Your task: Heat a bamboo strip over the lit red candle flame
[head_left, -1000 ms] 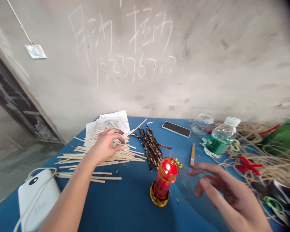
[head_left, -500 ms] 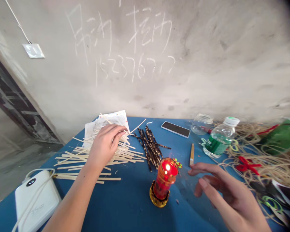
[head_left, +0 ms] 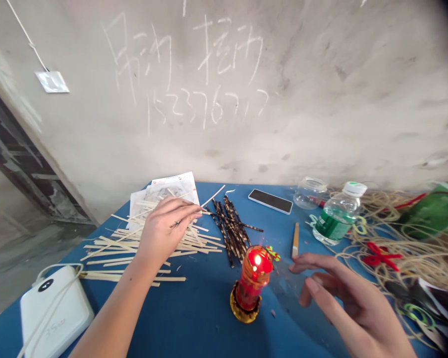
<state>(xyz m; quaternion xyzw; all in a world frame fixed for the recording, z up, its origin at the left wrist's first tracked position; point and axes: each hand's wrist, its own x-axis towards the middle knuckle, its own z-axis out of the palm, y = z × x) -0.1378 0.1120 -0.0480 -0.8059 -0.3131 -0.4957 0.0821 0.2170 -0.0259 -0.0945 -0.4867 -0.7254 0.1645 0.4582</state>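
My left hand [head_left: 171, 223] is closed, thumb and fingertips pinched at the near end of a thin dark-mottled stick [head_left: 242, 224]. That stick lies across a bundle of similar blackened sticks [head_left: 234, 233]. Beneath and around this hand spreads a loose pile of pale flat sticks [head_left: 123, 244]. A lit candle in a red glass holder [head_left: 251, 283] stands upright on a gold base in front of the bundle. My right hand [head_left: 347, 298] hovers to the right of the candle, fingers apart and holding nothing, its index fingertip close to a small wooden-handled tool [head_left: 295, 240].
A phone [head_left: 270, 201], a clear jar [head_left: 309, 192] and a green-labelled water bottle [head_left: 337, 219] stand toward the wall. Tangled cord [head_left: 425, 253] with a red bow covers the right side. A white power bank [head_left: 56, 311] with a cable lies at left; papers [head_left: 175, 183] sit behind the pile.
My left hand has moved slightly right and lower, its fingertips nearer the dark bundle. The right hand has barely moved, and the view has shifted a little.
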